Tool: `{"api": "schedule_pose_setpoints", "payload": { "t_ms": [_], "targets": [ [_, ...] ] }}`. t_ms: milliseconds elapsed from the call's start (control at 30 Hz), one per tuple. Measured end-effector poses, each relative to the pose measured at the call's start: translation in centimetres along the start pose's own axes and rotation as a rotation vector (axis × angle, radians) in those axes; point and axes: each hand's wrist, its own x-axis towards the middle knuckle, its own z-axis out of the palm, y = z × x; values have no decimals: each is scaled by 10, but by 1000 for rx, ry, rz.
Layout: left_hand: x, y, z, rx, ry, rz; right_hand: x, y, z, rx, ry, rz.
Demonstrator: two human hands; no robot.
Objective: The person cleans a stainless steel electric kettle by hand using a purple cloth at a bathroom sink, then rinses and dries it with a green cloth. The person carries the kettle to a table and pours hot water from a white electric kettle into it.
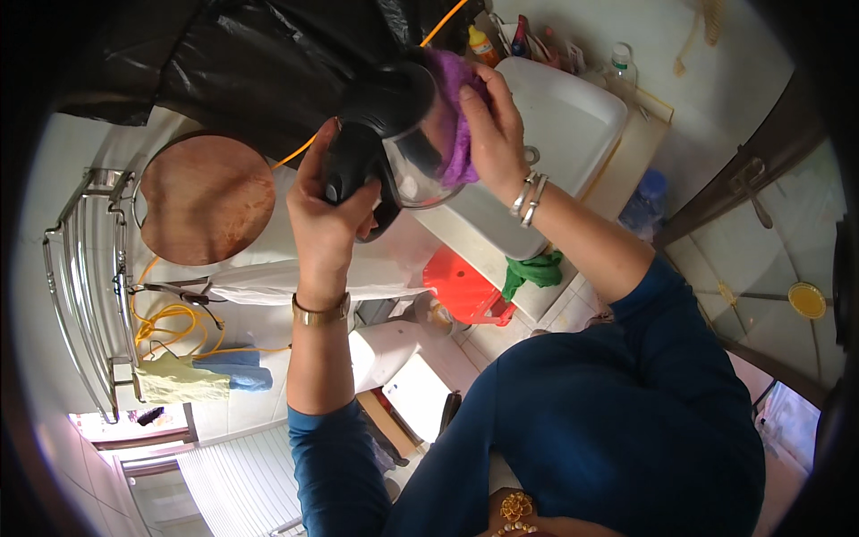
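My left hand (329,208) grips the black handle (352,168) of a clear-walled vessel (409,171), perhaps a jug or kettle, with a large black end part (389,97). The vessel is held up in the air, tilted. In my right hand (493,134) is a bunched purple cloth (460,158), pressed against the vessel's right side; the cloth hides part of it, and whether any cloth reaches inside cannot be told. Behind and below my right hand lies a white basin sink (574,94). A green cloth (537,270) hangs at the sink's near corner.
Bottles (482,47) and other small items line the sink's far edge. Black plastic sheeting (255,54) spans the upper left. A round wooden board (208,198), a metal rack (87,288) and an orange cable (178,322) are at the left. Below the counter is a red plastic container (463,285).
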Motion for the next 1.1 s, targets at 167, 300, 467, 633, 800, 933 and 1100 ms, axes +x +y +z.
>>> {"api": "schedule_pose_setpoints", "payload": {
  "t_ms": [167, 300, 467, 633, 800, 933, 1100],
  "targets": [
    [13, -21, 2, -266, 29, -176, 0, 4, 10, -437, -231, -576],
    [11, -28, -8, -326, 35, -97, 20, 22, -1, -402, -207, -403],
    [11, -33, -31, -500, 129, -241, 14, 37, -7, -522, -198, -243],
    [13, -46, -50, -738, 173, -292, -11, 38, 6, -487, -291, -473],
    [20, -52, -81, -956, 108, -300, -67, 34, 8, -442, -515, -640],
    [17, -51, -105, -1043, 64, -292, -104, 38, -8, -406, -427, -338],
    [12, -45, -118, -1285, -2, -303, -119, 39, -9, 12, -47, 630]
  ]
}}
